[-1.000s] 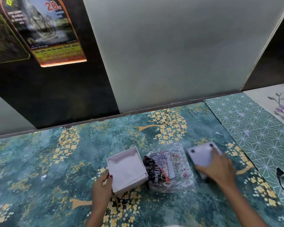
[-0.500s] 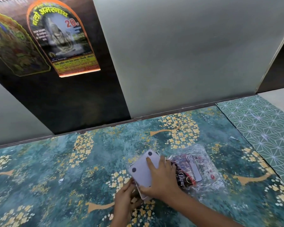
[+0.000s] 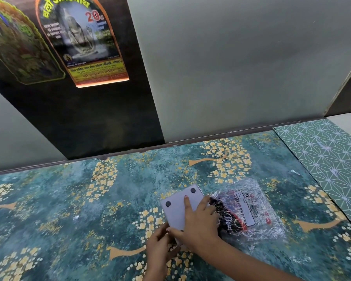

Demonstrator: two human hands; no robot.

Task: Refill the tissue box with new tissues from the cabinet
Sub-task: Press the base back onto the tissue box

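A white square tissue box (image 3: 176, 207) lies on the patterned table, closed by a flat panel with dark round pads at its corners. My right hand (image 3: 199, 222) presses flat on this panel, forefinger stretched toward the far edge. My left hand (image 3: 160, 244) grips the box's near left corner from the side. Touching the box on its right lies a clear plastic tissue wrapper (image 3: 245, 211) with black and red print and a white label. The box's contents are hidden.
The table (image 3: 69, 199) has a teal cover with yellow flowers. A green geometric mat (image 3: 328, 157) lies at the right. A grey panel (image 3: 231, 67) and a dark wall with two posters (image 3: 81, 41) rise behind the table.
One second ago the box stood open and my right hand held the white panel to the right of the wrapper. The panel moved left onto the box, and both hands now hold it there.
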